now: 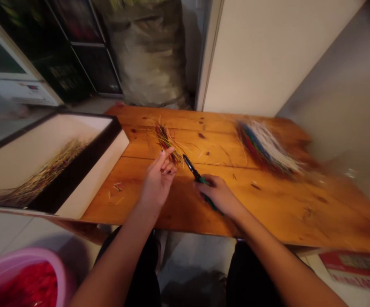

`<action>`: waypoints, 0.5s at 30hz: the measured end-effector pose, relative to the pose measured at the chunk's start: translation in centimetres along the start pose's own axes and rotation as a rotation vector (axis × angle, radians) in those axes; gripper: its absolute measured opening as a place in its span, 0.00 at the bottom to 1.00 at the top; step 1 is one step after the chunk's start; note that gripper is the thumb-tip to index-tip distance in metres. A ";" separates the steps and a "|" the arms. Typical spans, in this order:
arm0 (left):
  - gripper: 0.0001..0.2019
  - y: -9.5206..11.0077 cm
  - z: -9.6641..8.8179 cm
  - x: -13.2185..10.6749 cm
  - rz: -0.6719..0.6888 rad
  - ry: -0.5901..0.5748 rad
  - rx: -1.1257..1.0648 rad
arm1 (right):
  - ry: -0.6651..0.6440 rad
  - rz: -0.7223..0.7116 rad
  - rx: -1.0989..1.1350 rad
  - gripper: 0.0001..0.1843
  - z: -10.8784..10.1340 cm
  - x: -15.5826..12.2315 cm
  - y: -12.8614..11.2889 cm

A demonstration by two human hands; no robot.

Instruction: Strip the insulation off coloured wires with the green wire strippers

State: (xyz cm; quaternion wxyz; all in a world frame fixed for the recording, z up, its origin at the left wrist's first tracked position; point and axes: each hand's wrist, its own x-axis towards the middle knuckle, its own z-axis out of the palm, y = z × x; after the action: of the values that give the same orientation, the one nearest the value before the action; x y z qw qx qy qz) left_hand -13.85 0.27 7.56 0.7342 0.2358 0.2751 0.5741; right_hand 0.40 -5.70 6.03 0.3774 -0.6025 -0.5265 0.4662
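My left hand point(159, 175) is over the near end of a loose bundle of thin yellow and red wires point(162, 136). Its index finger points out to the right while the other fingers curl in. Whatever is between them is too small and blurred to make out. In my right hand point(217, 194) are pliers point(191, 167) with dark jaws and green handles, gripped at the handles. Their tip points up and left, a little to the right of my left fingers. Short wire scraps point(225, 150) are scattered over the wooden table point(185, 200).
At the left end stands a white box with a black rim point(119, 123), holding many thin wires point(57, 164). A blurred bundle of white, blue, green and red wires point(268, 147) lies right. Below are a pink tub point(62, 273) with red pieces and a red-and-white box point(354, 268).
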 end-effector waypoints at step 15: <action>0.10 -1.8 -0.2 0.0 0.221 -0.050 0.377 | 0.117 0.102 0.443 0.11 -4.6 0.1 -0.1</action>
State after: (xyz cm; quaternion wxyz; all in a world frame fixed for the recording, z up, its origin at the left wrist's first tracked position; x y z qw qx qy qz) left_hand -12.71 -0.14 6.21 0.6165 0.4119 0.3316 0.5834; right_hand 4.78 -5.46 7.39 0.5063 -0.5568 -0.3574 0.5531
